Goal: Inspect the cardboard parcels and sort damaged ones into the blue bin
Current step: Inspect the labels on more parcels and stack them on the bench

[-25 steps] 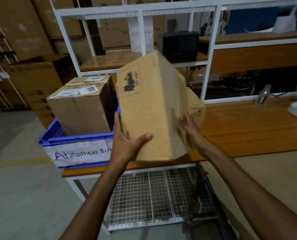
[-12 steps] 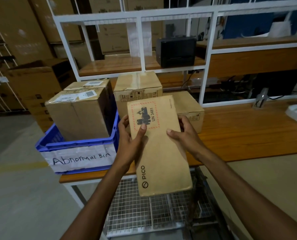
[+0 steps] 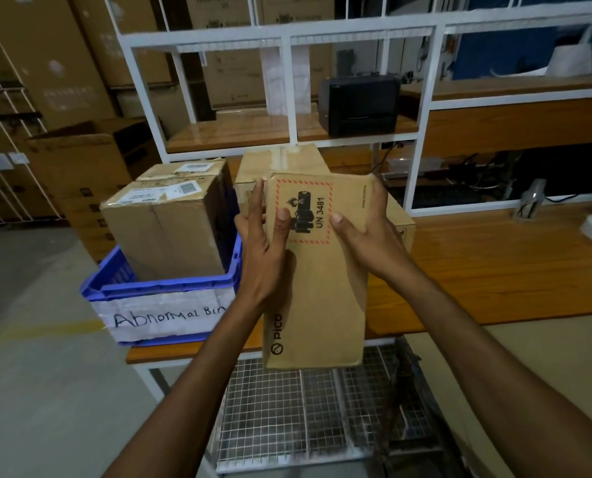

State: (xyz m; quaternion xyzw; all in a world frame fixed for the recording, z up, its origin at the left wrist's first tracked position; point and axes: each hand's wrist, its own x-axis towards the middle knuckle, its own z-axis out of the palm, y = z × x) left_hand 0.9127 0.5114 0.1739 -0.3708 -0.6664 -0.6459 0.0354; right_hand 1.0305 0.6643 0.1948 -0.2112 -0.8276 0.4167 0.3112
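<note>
I hold a long cardboard parcel [image 3: 322, 298], printed PICO and UN 3481, upright in front of the bench edge. My left hand [image 3: 265, 250] grips its left edge, thumb on the front face and fingers behind. My right hand [image 3: 367, 236] grips the right edge the same way, thumb on the front. The blue bin [image 3: 156, 291], labelled "Abnormal Bin", sits at the bench's left end with two labelled cardboard parcels [image 3: 165, 229] in it. Two more parcels [image 3: 284, 160] stand on the bench behind the held one, mostly hidden.
A wooden bench [image 3: 494, 263] stretches to the right under a white metal shelf frame [image 3: 287, 39]. A black printer [image 3: 358, 105] sits on the shelf. A wire mesh rack [image 3: 287, 415] lies below the bench. Large cartons [image 3: 80, 174] stand on the floor at left.
I have turned the parcel from a tilted broad face to its narrow printed face, and both hands have shifted up to grip its upper edges.
</note>
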